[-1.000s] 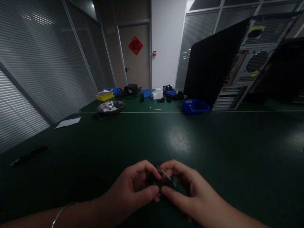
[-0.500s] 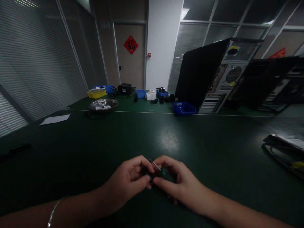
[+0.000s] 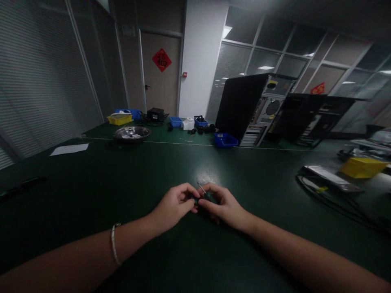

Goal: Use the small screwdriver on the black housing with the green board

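Over the green table my hands meet, fingertips nearly touching. My right hand (image 3: 227,207) is closed around a small screwdriver (image 3: 209,197) with a dark green handle; its thin metal shaft points up and to the left. Between the thumb and fingers of my left hand (image 3: 174,207) is a small dark part (image 3: 196,199), too small and dim to name. My right thumb reaches this part too. Most of the screwdriver handle is hidden by my right fingers.
A steel bowl (image 3: 132,140), yellow bin (image 3: 119,119) and blue bin (image 3: 225,141) stand farther back. Computer cases (image 3: 241,103) rise behind at right. A metal unit with cables (image 3: 332,178) and a yellow box (image 3: 363,167) lie right; paper (image 3: 69,149) lies left.
The view has shifted, showing more of the right side, including the yellow box. Both hands appear higher and smaller in the picture, still holding the screwdriver and the small dark part.
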`<state>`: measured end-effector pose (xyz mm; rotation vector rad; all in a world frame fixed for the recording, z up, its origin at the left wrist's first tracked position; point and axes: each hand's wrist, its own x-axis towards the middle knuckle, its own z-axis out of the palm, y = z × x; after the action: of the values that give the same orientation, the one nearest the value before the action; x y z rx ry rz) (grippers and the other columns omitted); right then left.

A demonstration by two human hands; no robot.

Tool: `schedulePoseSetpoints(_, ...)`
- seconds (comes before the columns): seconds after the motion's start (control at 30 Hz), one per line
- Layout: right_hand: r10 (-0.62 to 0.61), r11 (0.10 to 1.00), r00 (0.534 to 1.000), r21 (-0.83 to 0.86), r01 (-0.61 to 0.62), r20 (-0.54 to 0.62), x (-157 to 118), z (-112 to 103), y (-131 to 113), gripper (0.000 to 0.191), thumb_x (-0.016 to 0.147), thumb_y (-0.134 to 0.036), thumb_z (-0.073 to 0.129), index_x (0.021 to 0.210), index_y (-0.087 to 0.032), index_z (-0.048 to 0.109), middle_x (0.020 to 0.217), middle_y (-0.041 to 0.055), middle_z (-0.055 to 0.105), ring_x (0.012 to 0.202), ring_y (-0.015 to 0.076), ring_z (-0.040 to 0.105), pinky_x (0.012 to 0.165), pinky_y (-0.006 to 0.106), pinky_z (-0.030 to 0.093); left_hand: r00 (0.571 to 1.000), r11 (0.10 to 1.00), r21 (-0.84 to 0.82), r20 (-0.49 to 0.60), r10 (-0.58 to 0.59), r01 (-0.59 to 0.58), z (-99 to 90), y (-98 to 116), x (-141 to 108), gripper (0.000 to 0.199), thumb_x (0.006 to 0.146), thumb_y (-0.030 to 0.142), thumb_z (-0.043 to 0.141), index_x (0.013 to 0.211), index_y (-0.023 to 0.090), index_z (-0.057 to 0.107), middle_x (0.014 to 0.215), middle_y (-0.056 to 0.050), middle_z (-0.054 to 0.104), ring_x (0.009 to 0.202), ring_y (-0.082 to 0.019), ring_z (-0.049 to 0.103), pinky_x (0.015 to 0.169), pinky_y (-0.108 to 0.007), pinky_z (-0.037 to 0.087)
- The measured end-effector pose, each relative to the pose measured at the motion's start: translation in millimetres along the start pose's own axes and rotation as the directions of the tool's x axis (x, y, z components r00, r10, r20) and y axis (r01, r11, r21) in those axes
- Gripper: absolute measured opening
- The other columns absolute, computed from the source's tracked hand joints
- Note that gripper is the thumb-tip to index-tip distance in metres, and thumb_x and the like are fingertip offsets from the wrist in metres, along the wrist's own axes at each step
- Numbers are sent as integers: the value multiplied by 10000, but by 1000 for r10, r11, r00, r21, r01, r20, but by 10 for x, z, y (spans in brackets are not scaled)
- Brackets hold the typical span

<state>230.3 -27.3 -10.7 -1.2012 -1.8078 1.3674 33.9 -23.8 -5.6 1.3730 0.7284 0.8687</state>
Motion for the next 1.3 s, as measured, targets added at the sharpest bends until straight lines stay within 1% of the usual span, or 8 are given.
schedulePoseSetpoints(0.2,2,1000,1000,-12,-3,-30,31,24,31,263,959,-285,602,1191,-164,590,1091,59,668,826,182,688,686,353,585,1000,999,32,-5,17,-17,-23,-41,31,84,862,77,595,930,122,618,926,-28,638,794,-154,657,769,-342,553)
schedulePoseSetpoints(0.33,-5,999,998,-44,3,-57,51,48,47,267,957,-282,604,1197,-165,589,1115,64,663,853,191,688,704,365,585,1000,998,64,-2,28,-28,-50,-91,41,96,907,177,616,988,125,621,958,-35,660,806,-172,659,739,-359,569)
schedulePoseSetpoints(0.47,-14,992,997,-122,4,-77,40,64,22,275,959,-285,601,1206,-167,585,1131,68,659,871,197,687,718,375,584,999,993,112,12,46,-47,-65,-109,46,126,922,208,602,1017,127,615,997,-47,661,824,-178,663,746,-367,571)
schedulePoseSetpoints(0.63,-71,957,994,-286,45,-80,-37,81,-102,264,962,-291,596,1195,-164,592,1106,63,667,848,190,690,705,366,584,998,963,263,14,54,-56,-78,-56,2,112,894,117,528,971,144,605,984,-49,648,841,-178,660,755,-331,552)
schedulePoseSetpoints(0.83,-240,815,946,-575,75,-217,-314,118,-278,266,959,-270,597,1211,-185,592,1213,78,631,993,230,656,834,440,546,994,823,564,-30,108,-72,-76,9,-81,138,847,261,575,935,200,661,927,-45,617,894,-251,580,824,-410,475)
schedulePoseSetpoints(1.03,-289,645,932,-764,22,-218,-515,196,-240,262,967,-255,585,1222,-193,585,1200,76,636,950,212,668,797,409,566,986,686,715,26,163,-132,-2,36,-100,185,871,314,549,799,221,692,945,-56,627,991,-286,530,907,-452,427)
schedulePoseSetpoints(1.17,-306,512,930,-859,-21,-205,-500,249,-184,257,962,-262,592,1210,-193,596,1211,79,635,988,225,659,830,432,551,984,664,736,21,175,-133,-48,34,-107,210,905,330,503,921,224,684,1000,-61,630,1026,-269,551,912,-416,455)
schedulePoseSetpoints(1.3,-338,437,925,-899,-10,-175,-490,266,-214,256,955,-269,603,1197,-186,603,1207,78,637,989,228,659,827,433,551,987,671,734,-5,158,-103,-204,161,-186,220,904,309,492,991,203,664,1070,-77,619,1006,-251,598,869,-382,495)
